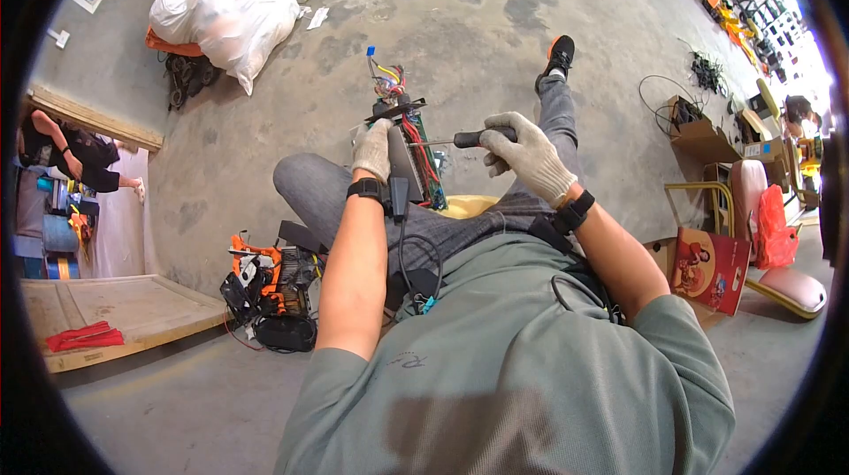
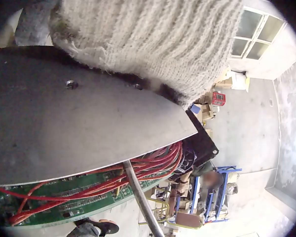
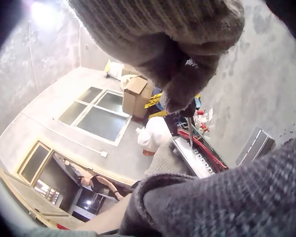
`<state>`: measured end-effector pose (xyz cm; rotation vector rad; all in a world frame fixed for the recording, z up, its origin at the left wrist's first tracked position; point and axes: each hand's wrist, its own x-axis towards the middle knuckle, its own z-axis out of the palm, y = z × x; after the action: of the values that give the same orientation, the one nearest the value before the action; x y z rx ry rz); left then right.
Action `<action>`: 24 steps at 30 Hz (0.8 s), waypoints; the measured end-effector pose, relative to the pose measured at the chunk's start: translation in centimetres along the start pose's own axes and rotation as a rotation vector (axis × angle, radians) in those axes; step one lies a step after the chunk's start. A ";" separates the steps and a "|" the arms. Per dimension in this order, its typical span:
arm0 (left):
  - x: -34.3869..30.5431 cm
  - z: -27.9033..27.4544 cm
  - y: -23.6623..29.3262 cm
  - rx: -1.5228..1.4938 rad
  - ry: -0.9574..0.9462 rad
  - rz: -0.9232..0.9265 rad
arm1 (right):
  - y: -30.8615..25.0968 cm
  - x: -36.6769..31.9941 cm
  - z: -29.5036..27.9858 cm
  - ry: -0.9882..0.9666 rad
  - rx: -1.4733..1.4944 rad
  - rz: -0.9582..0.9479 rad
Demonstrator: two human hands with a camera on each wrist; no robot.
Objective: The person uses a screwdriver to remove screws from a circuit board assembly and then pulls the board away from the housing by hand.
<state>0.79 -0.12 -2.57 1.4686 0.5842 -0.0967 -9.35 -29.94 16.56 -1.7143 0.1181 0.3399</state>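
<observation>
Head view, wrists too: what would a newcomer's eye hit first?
Probably the green circuit board with its red wires, between the person's legs, beside the metal plate that the gloved left hand grips. Next, the screwdriver in the gloved right hand, pointing toward the board. Farther off, the bulky white sack, upper left in the head view.

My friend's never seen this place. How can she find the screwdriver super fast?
Start at the big grey-green shirt in the head view, then follow the right arm up to the gloved right hand. Poking out of that hand is the screwdriver, pointing at the red wires. Unlike those curving wires, the screwdriver is straight, with a thick dark handle and thin metal shaft.
</observation>
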 end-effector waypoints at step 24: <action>0.2 -0.1 -0.5 -0.060 -0.012 -0.002 | -1.0 1.5 -1.0 -0.046 -0.565 0.031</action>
<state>0.77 -0.02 -3.10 1.4087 0.5743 -0.0882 -7.52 -30.59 17.17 -2.2623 0.0129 0.4662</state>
